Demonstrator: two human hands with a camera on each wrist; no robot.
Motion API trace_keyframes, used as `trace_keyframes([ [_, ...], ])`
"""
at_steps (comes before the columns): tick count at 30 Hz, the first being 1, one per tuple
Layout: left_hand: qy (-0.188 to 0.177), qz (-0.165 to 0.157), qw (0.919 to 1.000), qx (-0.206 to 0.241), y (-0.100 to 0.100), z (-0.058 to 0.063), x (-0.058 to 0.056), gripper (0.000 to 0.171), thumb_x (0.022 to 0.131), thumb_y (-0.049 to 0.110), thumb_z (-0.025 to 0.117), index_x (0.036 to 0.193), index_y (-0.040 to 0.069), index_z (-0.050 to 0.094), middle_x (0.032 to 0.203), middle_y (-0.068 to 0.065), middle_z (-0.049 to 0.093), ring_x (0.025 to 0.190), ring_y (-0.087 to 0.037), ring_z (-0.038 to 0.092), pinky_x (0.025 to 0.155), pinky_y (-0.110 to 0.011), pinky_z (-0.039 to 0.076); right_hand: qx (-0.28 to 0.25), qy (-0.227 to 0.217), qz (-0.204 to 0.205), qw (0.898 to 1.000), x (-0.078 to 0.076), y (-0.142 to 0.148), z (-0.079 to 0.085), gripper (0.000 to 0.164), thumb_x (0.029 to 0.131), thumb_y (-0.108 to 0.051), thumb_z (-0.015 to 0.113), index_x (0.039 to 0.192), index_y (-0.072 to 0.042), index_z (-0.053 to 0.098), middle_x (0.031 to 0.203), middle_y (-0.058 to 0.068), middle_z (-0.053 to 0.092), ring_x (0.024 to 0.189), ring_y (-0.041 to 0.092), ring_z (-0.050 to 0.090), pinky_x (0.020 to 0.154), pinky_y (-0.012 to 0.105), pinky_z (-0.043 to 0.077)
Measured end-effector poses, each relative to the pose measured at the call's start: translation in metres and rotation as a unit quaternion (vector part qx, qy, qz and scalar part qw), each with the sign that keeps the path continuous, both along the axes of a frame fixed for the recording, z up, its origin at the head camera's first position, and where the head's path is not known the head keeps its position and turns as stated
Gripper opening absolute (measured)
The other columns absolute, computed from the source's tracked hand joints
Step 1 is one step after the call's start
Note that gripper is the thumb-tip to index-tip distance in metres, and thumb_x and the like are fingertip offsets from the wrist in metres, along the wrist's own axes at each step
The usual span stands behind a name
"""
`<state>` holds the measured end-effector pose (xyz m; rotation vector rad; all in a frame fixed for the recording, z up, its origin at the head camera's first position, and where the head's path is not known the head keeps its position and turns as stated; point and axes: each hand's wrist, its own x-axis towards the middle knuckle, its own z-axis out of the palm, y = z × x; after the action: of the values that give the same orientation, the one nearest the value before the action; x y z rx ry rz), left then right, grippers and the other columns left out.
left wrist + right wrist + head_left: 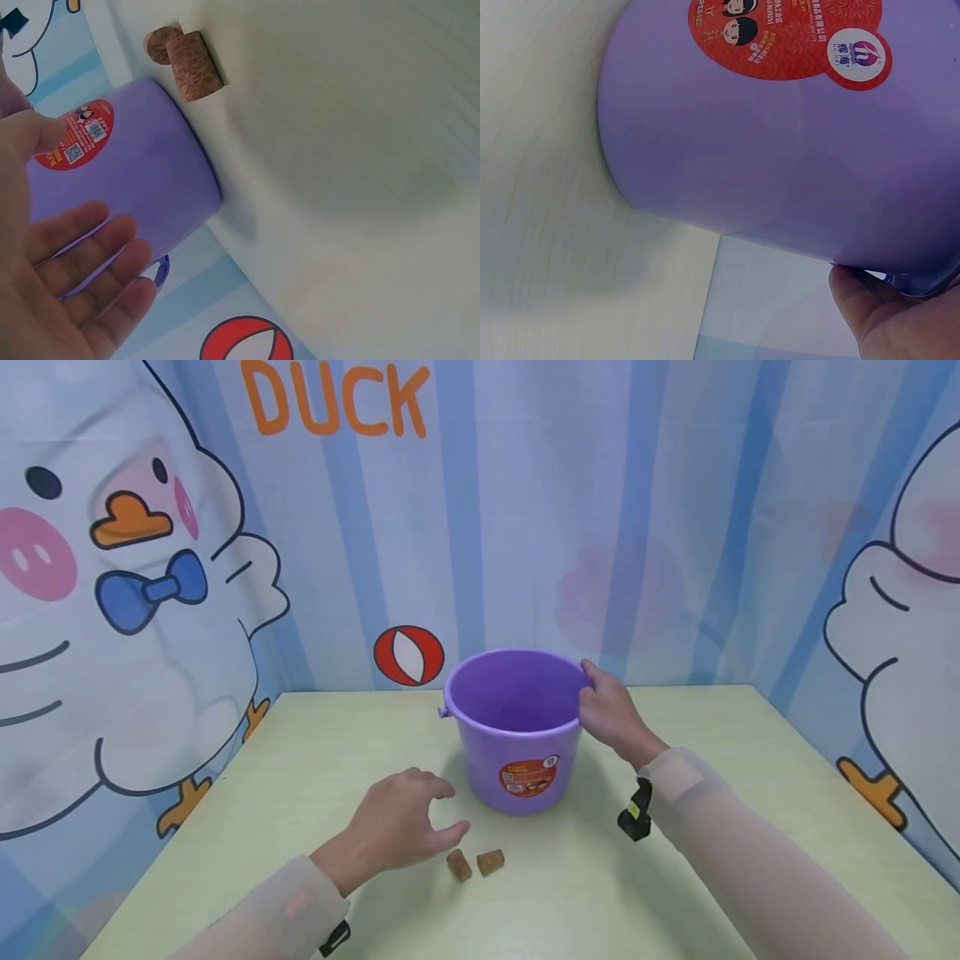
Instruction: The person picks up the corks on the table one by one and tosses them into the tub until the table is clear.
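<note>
A purple bucket (517, 768) with a red label stands upright on the table, its mouth facing up. My right hand (618, 714) grips the bucket's rim on the right side, thumb on top; in the right wrist view the fingers (855, 300) lie against the outer wall beside the handle end. My left hand (401, 822) hovers in front of the bucket to the left, fingers apart and holding nothing. Just beyond its thumb lie two brown cork stoppers, the left cork (459, 865) and the right cork (491, 862). In the left wrist view one cork (195, 66) overlaps the other.
The pale table (337, 735) ends at a printed curtain (517, 510) behind the bucket, with cartoon ducks on both sides. A red-and-white ball (408, 656) is printed low on the curtain. Dark devices (636, 810) are strapped at both wrists.
</note>
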<state>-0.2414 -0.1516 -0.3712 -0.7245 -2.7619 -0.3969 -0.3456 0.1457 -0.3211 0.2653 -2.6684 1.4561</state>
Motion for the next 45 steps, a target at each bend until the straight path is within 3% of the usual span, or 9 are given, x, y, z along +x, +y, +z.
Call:
trace_keyframes([
  [8, -0.036, -0.001, 0.9993, -0.009, 0.003, -0.006, 0.005, 0.048, 0.083, 0.049, 0.079, 0.108, 0.007, 0.078, 0.103, -0.005, 0.077, 0.096, -0.022, 0.069, 0.082, -0.041, 0.058, 0.004, 0.007, 0.004, 1.0, -0.001, 0.001, -0.001, 0.062, 0.104, -0.011, 0.025, 0.163, 0.0, 0.01, 0.169, 0.018, 0.015, 0.155, 0.036, 0.014, 0.125, 0.049, 0.016],
  [21, -0.038, -0.008, 0.9981, -0.047, 0.007, -0.007, 0.011, 0.046, 0.079, 0.049, 0.08, 0.095, 0.006, 0.077, 0.086, -0.003, 0.074, 0.08, -0.018, 0.068, 0.065, -0.035, 0.056, 0.003, 0.005, 0.006, 1.0, -0.001, 0.0, 0.001, 0.062, 0.104, -0.011, 0.026, 0.163, 0.0, 0.01, 0.169, 0.018, 0.015, 0.155, 0.036, 0.015, 0.125, 0.049, 0.017],
  [26, -0.042, -0.013, 0.9968, -0.066, 0.008, -0.011, 0.014, 0.03, 0.078, 0.04, 0.076, 0.071, 0.013, 0.063, 0.062, 0.007, 0.052, 0.061, -0.01, 0.05, 0.052, -0.027, 0.043, 0.001, 0.004, 0.006, 1.0, -0.001, 0.001, 0.0, 0.062, 0.104, -0.011, 0.025, 0.163, 0.0, 0.01, 0.169, 0.018, 0.014, 0.155, 0.036, 0.014, 0.125, 0.049, 0.017],
  [31, -0.044, -0.019, 0.9964, -0.07, 0.01, -0.015, 0.016, 0.035, 0.077, 0.032, 0.072, 0.06, 0.019, 0.045, 0.056, 0.008, 0.034, 0.056, -0.007, 0.035, 0.047, -0.024, 0.032, -0.001, 0.004, 0.004, 1.0, -0.001, 0.001, -0.001, 0.062, 0.104, -0.011, 0.026, 0.163, 0.0, 0.01, 0.169, 0.018, 0.014, 0.155, 0.035, 0.014, 0.125, 0.049, 0.016],
  [45, -0.063, -0.021, 0.9945, -0.082, 0.013, -0.023, 0.014, 0.043, 0.077, 0.04, 0.079, 0.059, 0.021, 0.045, 0.056, 0.01, 0.042, 0.054, -0.005, 0.038, 0.046, -0.023, 0.034, -0.006, -0.001, 0.008, 1.0, 0.002, 0.001, 0.001, 0.062, 0.104, -0.011, 0.025, 0.163, -0.001, 0.009, 0.17, 0.017, 0.013, 0.155, 0.035, 0.014, 0.125, 0.049, 0.017],
])
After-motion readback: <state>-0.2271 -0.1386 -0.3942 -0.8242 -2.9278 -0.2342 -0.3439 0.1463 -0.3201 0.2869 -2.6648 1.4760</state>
